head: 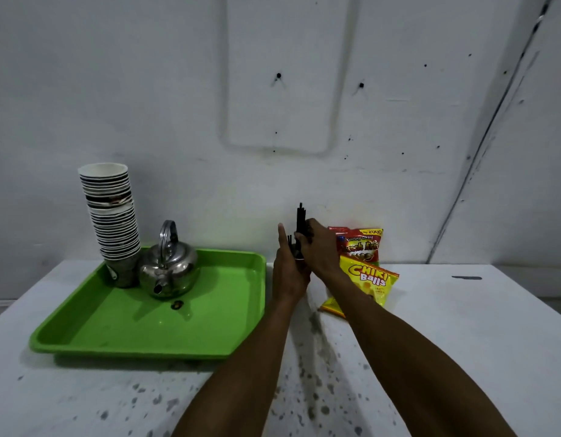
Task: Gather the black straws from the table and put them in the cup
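Observation:
Both my hands meet near the back of the white table, just right of the green tray. My right hand [320, 247] grips a bundle of black straws [300, 217] that stands upright, tips poking above my fingers. My left hand [287, 269] wraps around something below them, with only a sliver of rim [299, 259] showing; it looks like the cup, mostly hidden by my fingers. A few more straw ends [290, 240] show between my hands.
A green tray [209, 342] at left holds a tall stack of paper cups [110, 212] and a steel kettle [168, 269]. Two snack bags, red [361, 244] and yellow [370, 282], lie just right of my hands. The wall is close behind.

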`<state>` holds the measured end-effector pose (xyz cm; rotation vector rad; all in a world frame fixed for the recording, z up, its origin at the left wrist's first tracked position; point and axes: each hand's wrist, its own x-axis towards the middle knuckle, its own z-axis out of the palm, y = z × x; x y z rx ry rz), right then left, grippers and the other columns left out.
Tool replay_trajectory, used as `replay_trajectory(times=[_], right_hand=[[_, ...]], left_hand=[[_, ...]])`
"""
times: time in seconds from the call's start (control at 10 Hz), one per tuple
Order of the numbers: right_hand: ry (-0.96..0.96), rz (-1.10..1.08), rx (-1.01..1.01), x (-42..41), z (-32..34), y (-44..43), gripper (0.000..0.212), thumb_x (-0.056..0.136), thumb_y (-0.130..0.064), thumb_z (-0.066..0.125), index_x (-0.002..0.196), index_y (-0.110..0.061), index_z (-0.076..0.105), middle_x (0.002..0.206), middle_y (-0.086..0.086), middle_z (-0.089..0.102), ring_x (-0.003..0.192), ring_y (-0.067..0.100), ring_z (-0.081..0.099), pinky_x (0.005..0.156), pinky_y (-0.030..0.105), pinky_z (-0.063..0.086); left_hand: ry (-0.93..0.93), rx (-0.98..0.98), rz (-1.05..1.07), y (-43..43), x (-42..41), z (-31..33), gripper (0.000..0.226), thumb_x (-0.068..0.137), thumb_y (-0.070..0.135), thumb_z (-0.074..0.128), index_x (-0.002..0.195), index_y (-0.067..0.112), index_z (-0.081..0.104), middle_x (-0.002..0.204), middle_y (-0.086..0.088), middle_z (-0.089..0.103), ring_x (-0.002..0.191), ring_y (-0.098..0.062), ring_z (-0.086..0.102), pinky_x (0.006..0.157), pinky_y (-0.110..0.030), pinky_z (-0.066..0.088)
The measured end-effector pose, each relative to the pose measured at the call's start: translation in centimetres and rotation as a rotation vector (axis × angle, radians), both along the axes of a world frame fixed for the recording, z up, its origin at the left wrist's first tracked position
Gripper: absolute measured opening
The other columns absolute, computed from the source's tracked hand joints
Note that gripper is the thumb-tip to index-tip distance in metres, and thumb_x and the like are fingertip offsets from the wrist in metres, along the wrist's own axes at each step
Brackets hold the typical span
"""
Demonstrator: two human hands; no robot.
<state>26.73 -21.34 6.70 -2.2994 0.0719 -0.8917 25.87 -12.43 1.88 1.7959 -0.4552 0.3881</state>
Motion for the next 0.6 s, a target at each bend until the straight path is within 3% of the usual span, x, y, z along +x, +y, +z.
replay_trajectory(times=[0.2, 0.4, 0.5, 0.6], right_hand=[[0.008, 0.006, 0.085, 0.1, -0.4, 0.6, 0.026, 0.083, -0.032, 0.063, 0.105, -0.018, 0.061, 0.096, 0.003, 0.076, 0.084, 0.018, 0.073, 0.074, 0.039, 0.061], [-0.063, 0.019, 0.161, -0.9, 0.4, 1.1, 0.024, 0.083, -0.019, 0.07, 0.104, -0.008, 0.065, 0.094, 0.008, 0.074, 0.084, 0.018, 0.071, 0.07, 0.017, 0.056], [-0.121, 0.01, 0.177, -1.1, 0.5, 1.3, 0.024, 0.082, -0.022, 0.071, 0.103, -0.011, 0.065, 0.09, 0.005, 0.074, 0.082, 0.017, 0.072, 0.073, 0.029, 0.06], [-0.197, -0.007, 0.157, -0.7, 0.5, 1.2, 0.031, 0.084, -0.026, 0.069, 0.112, -0.014, 0.063, 0.097, 0.003, 0.074, 0.088, 0.014, 0.071, 0.077, 0.032, 0.061]], left_hand=[[-0.007, 0.017, 0.016, 0.4, 0.1, -0.1, 0.107, 0.079, 0.005, 0.068, 0.153, 0.016, -0.009, 0.109, -0.01, 0.071, 0.085, -0.017, 0.067, 0.067, -0.024, 0.046], [-0.01, -0.018, 0.003, 0.4, -0.2, 0.0, 0.108, 0.079, 0.005, 0.071, 0.153, 0.014, -0.008, 0.113, -0.011, 0.07, 0.087, -0.01, 0.063, 0.068, -0.016, 0.044], [-0.032, -0.021, 0.002, 0.4, -0.1, 0.0, 0.108, 0.079, 0.006, 0.071, 0.153, 0.014, -0.008, 0.115, -0.012, 0.07, 0.089, -0.011, 0.065, 0.068, -0.016, 0.045], [-0.04, -0.038, -0.015, 0.3, -0.5, 0.2, 0.109, 0.079, 0.006, 0.071, 0.152, 0.014, -0.009, 0.115, -0.011, 0.07, 0.09, -0.015, 0.067, 0.069, -0.021, 0.048]])
